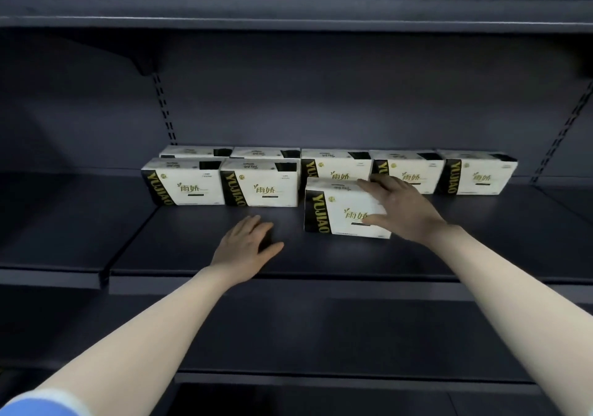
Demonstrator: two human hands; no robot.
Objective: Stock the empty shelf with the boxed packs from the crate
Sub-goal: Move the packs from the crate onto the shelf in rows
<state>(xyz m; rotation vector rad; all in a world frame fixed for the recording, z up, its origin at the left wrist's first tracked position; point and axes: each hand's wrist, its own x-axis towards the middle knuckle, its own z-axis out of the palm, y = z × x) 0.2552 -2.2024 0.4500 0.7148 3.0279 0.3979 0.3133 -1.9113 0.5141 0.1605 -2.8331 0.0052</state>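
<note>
Several white boxed packs with a black YUJIAO stripe stand on the dark shelf [199, 255]. At the back left is a pair of packs [192, 184], with more behind them. Further right stands a row of packs [478, 176]. One pack [340, 213] stands in front of that row, nearer the shelf edge. My right hand [401, 207] grips this front pack, fingers over its top and thumb on its front face. My left hand [247, 248] rests flat on the bare shelf to the pack's left, holding nothing. The crate is out of view.
An upper shelf [288, 7] overhangs the packs. A lower shelf [321, 351] lies below the front edge. Slotted uprights [163, 107] run up the back panel. A seam [128, 239] divides the shelf boards at the left.
</note>
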